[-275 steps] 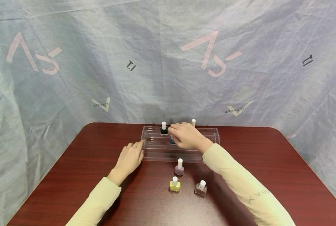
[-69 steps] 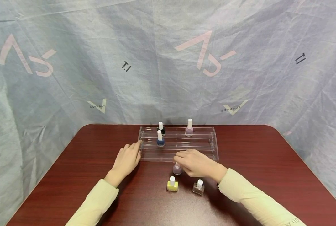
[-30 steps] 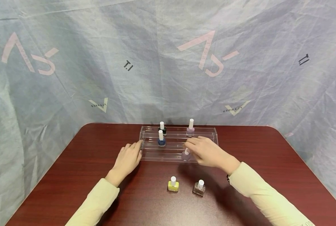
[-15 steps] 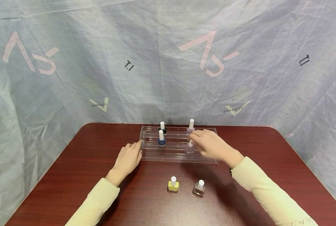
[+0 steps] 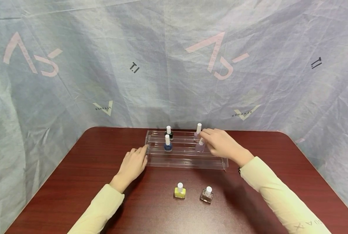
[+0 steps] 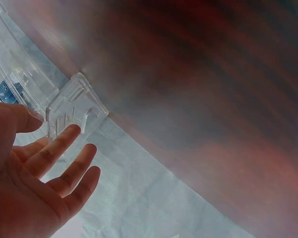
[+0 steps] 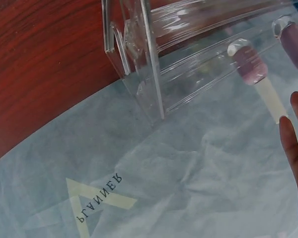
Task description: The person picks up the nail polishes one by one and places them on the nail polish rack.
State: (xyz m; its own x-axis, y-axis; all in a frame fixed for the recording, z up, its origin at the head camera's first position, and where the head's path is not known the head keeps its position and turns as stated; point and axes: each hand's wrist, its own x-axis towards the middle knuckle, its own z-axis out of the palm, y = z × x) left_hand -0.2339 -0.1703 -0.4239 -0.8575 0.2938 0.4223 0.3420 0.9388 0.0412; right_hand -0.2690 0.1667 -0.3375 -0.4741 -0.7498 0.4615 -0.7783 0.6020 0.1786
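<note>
A clear tiered display rack (image 5: 185, 161) stands at the back of the table. In its middle tier, toward the right, a mauve nail polish bottle (image 5: 200, 148) is upright, and my right hand (image 5: 222, 145) pinches its white cap. Just behind, a pinkish nail polish bottle (image 5: 196, 136) stands in the top tier, partly covered by the fingers in the head view; the right wrist view shows this pinkish bottle (image 7: 251, 65) too. My left hand (image 5: 132, 165) touches the rack's left end. In the left wrist view, the fingers of this left hand (image 6: 49, 173) are extended beside the clear end panel (image 6: 74, 111).
A black nail polish bottle (image 5: 168, 134) stands on the top tier and a blue one (image 5: 167, 146) on the middle tier. On the table in front stand a yellow bottle (image 5: 180, 192) and a glittery brown bottle (image 5: 207, 195). Grey cloth (image 5: 150, 81) hangs behind.
My right hand has gripped the mauve bottle on the table, lifted it over the rack's front tier and carried it back to the middle tier. Earlier, the blue bottle was placed. The left hand stays put.
</note>
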